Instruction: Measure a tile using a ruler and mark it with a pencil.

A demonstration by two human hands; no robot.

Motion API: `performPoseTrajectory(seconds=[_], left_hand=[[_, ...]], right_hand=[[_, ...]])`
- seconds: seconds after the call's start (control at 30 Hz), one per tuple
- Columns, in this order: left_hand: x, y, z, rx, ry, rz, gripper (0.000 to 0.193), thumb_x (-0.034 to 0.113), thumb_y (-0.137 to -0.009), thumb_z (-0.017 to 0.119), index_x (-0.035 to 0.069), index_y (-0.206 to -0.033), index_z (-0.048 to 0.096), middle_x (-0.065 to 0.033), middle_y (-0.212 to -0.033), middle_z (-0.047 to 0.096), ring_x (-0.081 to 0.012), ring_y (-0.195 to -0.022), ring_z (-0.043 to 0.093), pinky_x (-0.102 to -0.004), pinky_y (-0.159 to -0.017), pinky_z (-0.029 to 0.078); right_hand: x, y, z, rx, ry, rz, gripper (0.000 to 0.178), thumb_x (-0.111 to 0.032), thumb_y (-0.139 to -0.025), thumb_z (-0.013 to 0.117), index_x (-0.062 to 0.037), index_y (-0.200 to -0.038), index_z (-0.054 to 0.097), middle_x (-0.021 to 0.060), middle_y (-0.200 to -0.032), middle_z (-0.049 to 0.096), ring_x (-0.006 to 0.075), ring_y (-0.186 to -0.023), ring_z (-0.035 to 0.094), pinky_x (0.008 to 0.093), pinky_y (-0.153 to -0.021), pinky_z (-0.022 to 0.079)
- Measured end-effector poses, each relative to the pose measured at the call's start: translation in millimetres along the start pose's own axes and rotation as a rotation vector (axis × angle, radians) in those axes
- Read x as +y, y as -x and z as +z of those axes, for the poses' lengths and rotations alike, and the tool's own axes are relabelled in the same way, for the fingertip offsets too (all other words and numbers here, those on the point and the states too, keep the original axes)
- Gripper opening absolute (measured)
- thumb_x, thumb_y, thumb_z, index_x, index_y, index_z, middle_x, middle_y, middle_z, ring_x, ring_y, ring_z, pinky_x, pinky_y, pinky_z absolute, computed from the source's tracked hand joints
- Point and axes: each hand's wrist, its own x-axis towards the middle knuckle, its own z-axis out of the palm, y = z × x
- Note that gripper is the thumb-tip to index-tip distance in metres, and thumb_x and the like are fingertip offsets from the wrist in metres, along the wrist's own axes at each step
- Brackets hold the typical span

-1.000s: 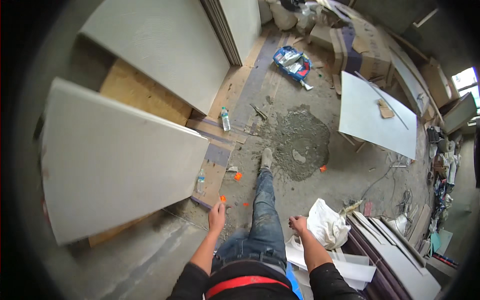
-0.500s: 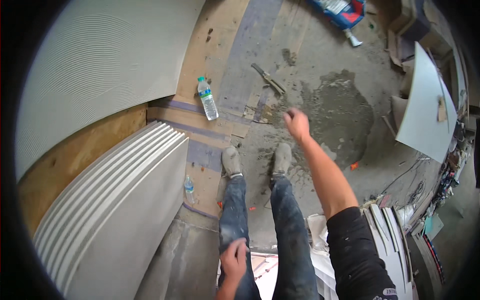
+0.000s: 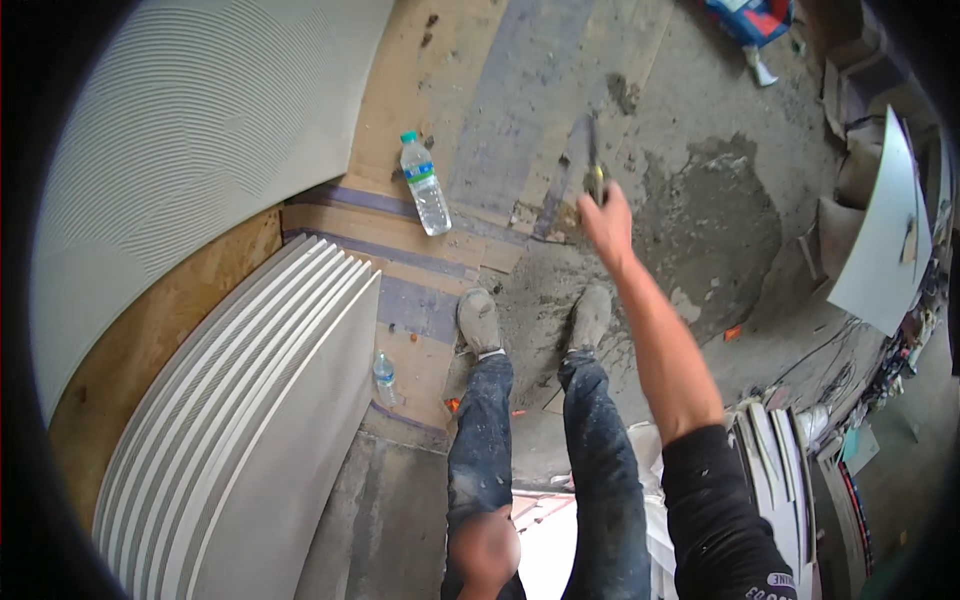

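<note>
My right hand (image 3: 607,222) is stretched forward above the floor, its fingers closed round the near end of a long, thin tool. This tool (image 3: 597,172) has a dark far end and a yellowish part by my fingers; motion smears it, so its kind is unclear. Low in the picture, my left hand (image 3: 487,550) is blurred in front of my left thigh, and its fingers cannot be made out. To the left of my shoes stands a row of large, thin grey slabs (image 3: 300,440) on edge. Beyond them lies a big grey panel (image 3: 215,130) coated with combed ridges.
A large water bottle (image 3: 425,185) lies on the floor covering ahead, and a smaller bottle (image 3: 384,375) is beside the slabs. Wet mortar-like residue (image 3: 720,220) spreads to the right. Farther off are a blue and red bag (image 3: 755,25) and a leaning white sheet (image 3: 880,240).
My right hand has taken hold of the tool that lay on the floor, and the tool has turned to point forward. My left hand has moved lower. The view has shifted slightly.
</note>
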Motion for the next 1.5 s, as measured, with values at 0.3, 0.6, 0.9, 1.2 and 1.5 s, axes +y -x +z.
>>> performPoseTrajectory(seconds=[0.3,0.6,0.9,1.2,1.5], left_hand=[[4.1,2.5,-30.5,0.22,0.146,0.005,0.027,0.021,-0.115,0.057,0.004,-0.125,0.075,-0.0064,-0.092,0.073,-0.0166,-0.078,0.068,-0.0341,-0.071,0.053],[299.8,163.9,-227.5,-0.451,0.681,-0.006,0.035,0.03,-0.118,0.05,0.005,-0.131,0.071,0.0071,-0.077,0.048,-0.0046,-0.066,0.044,-0.0256,-0.059,0.036],[418.7,337.3,-249.5,-0.647,0.702,0.224,0.025,0.022,-0.115,0.053,0.007,-0.096,0.062,0.008,-0.074,0.046,-0.003,-0.066,0.039,-0.0262,-0.058,0.031],[446.8,451.8,-185.3,-0.743,0.425,0.417,0.041,0.02,-0.115,0.054,0.0,-0.148,0.066,0.0062,-0.084,0.05,-0.0045,-0.072,0.047,-0.0236,-0.063,0.038],[456.4,468.4,-158.3,-0.703,0.246,0.486,0.025,0.021,-0.116,0.055,0.002,-0.115,0.071,0.0076,-0.079,0.051,-0.0021,-0.068,0.045,-0.0227,-0.059,0.035]], right_hand=[[-108.6,259.9,-167.3,-0.294,0.387,0.094,0.037,-0.03,-0.103,0.061,-0.0016,-0.127,0.066,0.0267,-0.113,0.075,0.0518,-0.101,0.071,0.058,-0.09,0.056],[-320.0,608.6,-512.7,-0.107,0.034,-0.263,0.035,-0.029,-0.1,0.077,-0.0035,-0.122,0.066,0.0245,-0.107,0.068,0.0475,-0.1,0.068,0.0496,-0.086,0.055],[-358.5,783.8,-629.9,0.293,0.018,-0.679,0.043,-0.022,-0.095,0.083,-0.0102,-0.134,0.069,0.0131,-0.095,0.069,0.0367,-0.08,0.071,0.0441,-0.069,0.055],[-253.4,871.4,-699.6,0.432,0.001,-0.633,0.047,-0.026,-0.092,0.087,-0.0063,-0.132,0.071,0.0122,-0.091,0.069,0.0329,-0.073,0.07,0.0426,-0.062,0.054],[-212.3,880.6,-703.1,0.449,-0.037,-0.584,0.046,-0.03,-0.096,0.082,-0.008,-0.134,0.069,0.0113,-0.092,0.066,0.0337,-0.076,0.07,0.0444,-0.064,0.054]])
